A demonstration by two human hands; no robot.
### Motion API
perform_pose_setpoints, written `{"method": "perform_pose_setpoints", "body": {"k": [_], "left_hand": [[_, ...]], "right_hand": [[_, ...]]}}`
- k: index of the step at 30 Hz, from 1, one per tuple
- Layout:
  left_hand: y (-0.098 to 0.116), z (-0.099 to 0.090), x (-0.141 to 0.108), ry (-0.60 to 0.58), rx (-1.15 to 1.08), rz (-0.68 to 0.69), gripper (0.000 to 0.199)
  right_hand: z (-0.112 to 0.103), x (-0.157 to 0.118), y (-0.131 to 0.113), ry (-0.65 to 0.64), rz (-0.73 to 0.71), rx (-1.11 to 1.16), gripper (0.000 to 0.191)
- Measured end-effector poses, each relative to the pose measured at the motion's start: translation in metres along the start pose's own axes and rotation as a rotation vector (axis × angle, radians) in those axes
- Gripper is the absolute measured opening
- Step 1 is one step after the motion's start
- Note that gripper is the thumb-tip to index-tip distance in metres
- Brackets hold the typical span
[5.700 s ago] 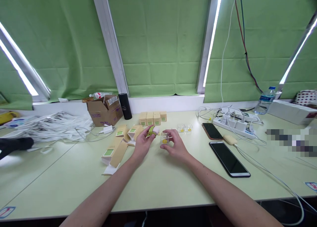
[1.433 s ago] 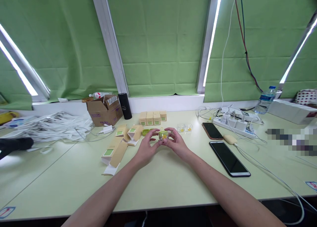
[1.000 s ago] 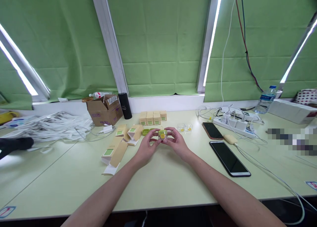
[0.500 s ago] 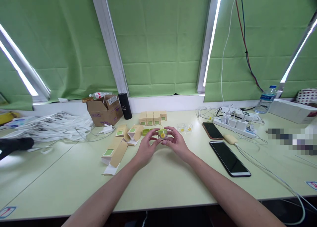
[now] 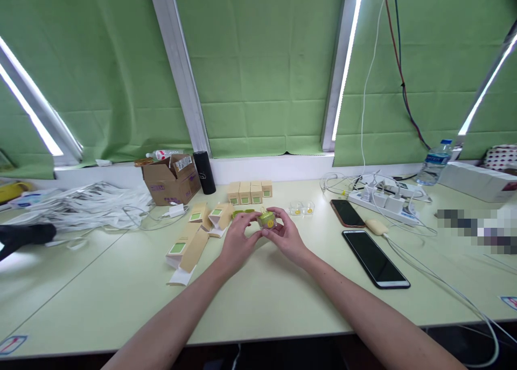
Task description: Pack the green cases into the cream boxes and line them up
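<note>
The left hand (image 5: 238,243) and right hand (image 5: 290,241) had fingers clamped on a small green-and-clear container (image 5: 267,221) — tilted, over the desk (image 5: 266,300), between opened cartons (image 5: 195,249) and clear cups (image 5: 297,209).

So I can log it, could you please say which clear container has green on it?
The clear container held between the left hand and right hand; the other two, on the table, show only yellow.

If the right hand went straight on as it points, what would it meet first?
The container the right hand holds; beyond that, perhaps the left hand or small boxes; depth is unclear.
</note>
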State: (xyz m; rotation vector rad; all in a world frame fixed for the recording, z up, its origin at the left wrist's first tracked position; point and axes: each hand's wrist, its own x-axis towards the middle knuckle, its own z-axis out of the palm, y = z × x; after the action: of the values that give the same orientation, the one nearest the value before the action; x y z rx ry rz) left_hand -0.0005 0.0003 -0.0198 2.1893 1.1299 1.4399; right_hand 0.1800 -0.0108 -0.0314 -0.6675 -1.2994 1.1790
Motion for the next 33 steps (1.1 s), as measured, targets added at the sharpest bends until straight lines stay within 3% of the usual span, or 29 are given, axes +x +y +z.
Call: {"method": "perform_pose_setpoints", "body": {"k": [6, 11, 20, 28, 33], "left_hand": [[0.005, -0.001, -0.003, -0.027, 0.085, 0.119, 0.039], [0.009, -0.003, -0.003, -0.030, -0.001, 0.109, 0.052], [0.002, -0.006, 0.003, 0.046, 0.039, 0.078, 0.023], [0.006, -0.009, 0.002, 0.010, 0.083, 0.045, 0.026], [0.004, -0.008, 0.002, -0.013, 0.039, -0.052, 0.021]], "right_hand": [[-0.001, -0.002, 0.002, 0.046, -0.003, -0.080, 0.058], [-0.004, 0.003, 0.000, 0.093, -0.004, 0.107, 0.064], [-0.019, 0.012, -0.003, 0.032, 0.159, 0.484, 0.038], [-0.018, 0.011, -0.003, 0.006, 0.192, 0.530, 0.029], [-0.014, 0.008, -0.005, 0.040, 0.164, 0.494, 0.039]]}}
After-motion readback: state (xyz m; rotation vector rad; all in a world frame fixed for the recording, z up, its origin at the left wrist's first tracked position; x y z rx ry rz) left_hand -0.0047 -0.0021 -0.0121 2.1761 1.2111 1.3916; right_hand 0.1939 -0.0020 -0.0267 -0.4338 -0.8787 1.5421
